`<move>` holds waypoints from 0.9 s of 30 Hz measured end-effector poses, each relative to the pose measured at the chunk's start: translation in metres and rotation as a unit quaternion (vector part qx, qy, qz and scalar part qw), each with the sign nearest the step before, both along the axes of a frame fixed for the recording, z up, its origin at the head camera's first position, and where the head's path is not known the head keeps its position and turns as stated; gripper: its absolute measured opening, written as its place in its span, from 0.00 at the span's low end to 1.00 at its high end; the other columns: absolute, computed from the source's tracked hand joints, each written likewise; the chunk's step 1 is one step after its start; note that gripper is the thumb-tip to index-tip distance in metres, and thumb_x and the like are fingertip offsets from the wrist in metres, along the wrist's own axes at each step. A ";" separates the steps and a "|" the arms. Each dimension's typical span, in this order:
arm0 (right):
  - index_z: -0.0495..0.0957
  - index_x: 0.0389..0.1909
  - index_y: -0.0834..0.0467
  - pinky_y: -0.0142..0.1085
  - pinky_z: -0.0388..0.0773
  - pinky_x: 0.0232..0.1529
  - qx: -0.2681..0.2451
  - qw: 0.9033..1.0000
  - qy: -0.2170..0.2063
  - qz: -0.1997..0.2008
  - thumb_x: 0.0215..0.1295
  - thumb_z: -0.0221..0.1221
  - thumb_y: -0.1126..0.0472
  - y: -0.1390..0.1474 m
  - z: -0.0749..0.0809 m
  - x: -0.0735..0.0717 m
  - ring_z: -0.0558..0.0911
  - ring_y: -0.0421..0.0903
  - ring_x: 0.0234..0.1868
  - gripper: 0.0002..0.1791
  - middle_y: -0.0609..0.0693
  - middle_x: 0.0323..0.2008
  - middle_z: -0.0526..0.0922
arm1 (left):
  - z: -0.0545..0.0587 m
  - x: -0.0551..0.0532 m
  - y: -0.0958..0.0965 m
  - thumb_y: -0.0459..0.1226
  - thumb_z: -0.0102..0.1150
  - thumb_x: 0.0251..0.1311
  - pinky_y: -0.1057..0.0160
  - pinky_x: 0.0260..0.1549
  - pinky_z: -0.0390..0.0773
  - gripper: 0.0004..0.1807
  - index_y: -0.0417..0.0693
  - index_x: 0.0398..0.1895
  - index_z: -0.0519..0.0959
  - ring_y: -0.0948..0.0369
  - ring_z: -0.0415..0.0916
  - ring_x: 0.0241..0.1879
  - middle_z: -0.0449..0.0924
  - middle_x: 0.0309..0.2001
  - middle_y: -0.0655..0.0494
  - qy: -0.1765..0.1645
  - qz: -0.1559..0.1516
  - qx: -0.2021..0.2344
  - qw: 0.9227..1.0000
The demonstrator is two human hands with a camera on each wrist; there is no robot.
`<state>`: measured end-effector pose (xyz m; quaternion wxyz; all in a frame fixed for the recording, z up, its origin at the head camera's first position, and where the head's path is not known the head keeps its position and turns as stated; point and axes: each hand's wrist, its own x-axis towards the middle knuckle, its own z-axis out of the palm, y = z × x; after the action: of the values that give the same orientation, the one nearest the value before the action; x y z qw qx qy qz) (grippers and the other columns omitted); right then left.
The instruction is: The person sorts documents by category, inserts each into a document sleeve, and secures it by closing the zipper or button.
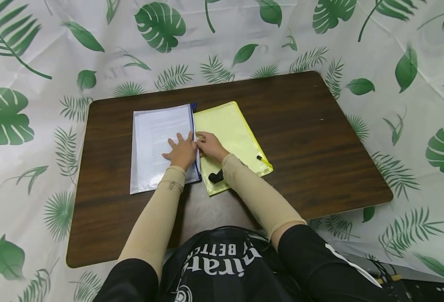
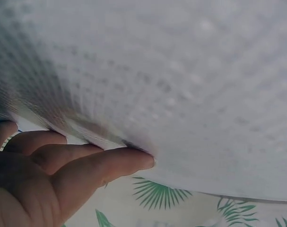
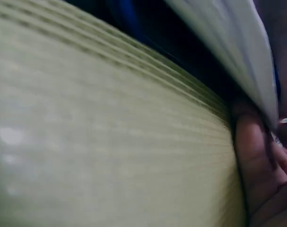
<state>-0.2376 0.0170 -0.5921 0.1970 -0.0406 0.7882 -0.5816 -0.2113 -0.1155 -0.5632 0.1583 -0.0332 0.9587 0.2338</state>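
Note:
A clear zip folder (image 1: 142,147) with a blue zip edge and printed papers inside lies on the table. Spread across its right half is my left hand (image 1: 183,152), fingers straight and pressing on its face. The left wrist view shows those fingers (image 2: 110,165) extended along the folder. At the blue edge, my right hand (image 1: 211,146) pinches the white papers (image 3: 233,42) at the folder's opening; its fingertips are partly hidden there. Below the right hand is a yellow zip folder (image 1: 225,121), its left side beside the blue edge.
The brown wooden table (image 1: 301,126) extends well to the right of both folders. A yellow zip pull (image 1: 264,161) sits at the yellow folder's lower right corner. A leaf-patterned curtain (image 1: 222,46) surrounds the table. Black cables and a device (image 1: 426,289) stand at the lower right.

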 end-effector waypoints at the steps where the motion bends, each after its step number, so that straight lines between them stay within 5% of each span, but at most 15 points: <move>1: 0.63 0.76 0.60 0.35 0.84 0.31 -0.005 1.000 -0.001 -0.010 0.77 0.53 0.65 0.000 0.000 0.001 0.80 0.41 0.27 0.28 0.59 0.45 0.85 | 0.000 0.000 0.000 0.50 0.27 0.80 0.14 0.56 0.44 0.30 0.63 0.83 0.49 0.28 0.32 0.76 0.38 0.81 0.38 0.001 -0.002 -0.003 1.000; 7: 0.69 0.71 0.64 0.35 0.84 0.31 -0.023 0.999 -0.006 -0.035 0.74 0.57 0.66 0.003 0.001 0.005 0.80 0.41 0.25 0.26 0.60 0.41 0.86 | 0.003 0.002 0.001 0.49 0.29 0.81 0.14 0.55 0.45 0.30 0.62 0.83 0.51 0.28 0.33 0.76 0.39 0.81 0.38 0.006 -0.002 -0.008 1.000; 27: 0.75 0.64 0.68 0.34 0.84 0.34 0.020 1.000 0.012 -0.010 0.71 0.58 0.69 0.006 0.007 0.009 0.82 0.41 0.28 0.22 0.63 0.45 0.86 | 0.005 0.003 0.004 0.48 0.28 0.80 0.14 0.55 0.45 0.30 0.62 0.83 0.51 0.28 0.32 0.76 0.38 0.81 0.38 -0.002 -0.006 -0.010 1.000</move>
<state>-0.2283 0.0229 -0.5850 0.1821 -0.0359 0.8027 -0.5668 -0.2084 -0.1118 -0.5578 0.1610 -0.0298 0.9609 0.2235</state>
